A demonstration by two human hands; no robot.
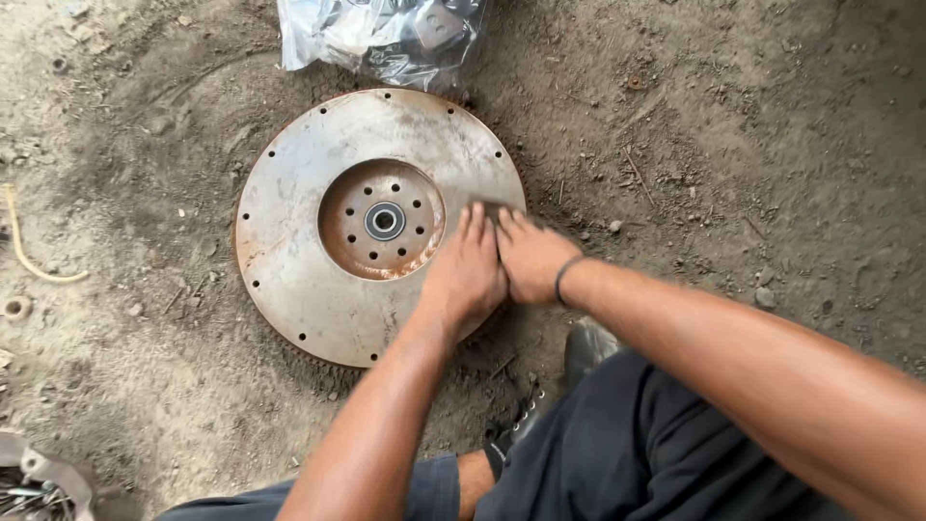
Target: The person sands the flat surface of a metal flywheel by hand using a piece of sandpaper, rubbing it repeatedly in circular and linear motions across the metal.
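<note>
A round, rusty metal disc (pixel 299 241) lies flat on the dirt. It has a recessed hub with a ring of bolt holes and a centre bearing (pixel 385 221). My left hand (pixel 466 275) and my right hand (pixel 529 256) lie side by side, palms down, on the disc's right part. Their fingertips press a small dark grey sheet (pixel 489 206) against the metal; most of the sheet is hidden under the fingers. A dark band circles my right wrist.
A clear plastic bag (pixel 386 34) holding metal parts lies just beyond the disc. A yellowish cord (pixel 24 251) curls at the left edge. My dark trouser leg and shoe (pixel 584 352) are close to the disc's near rim. Scrap bits (pixel 34 487) sit bottom left.
</note>
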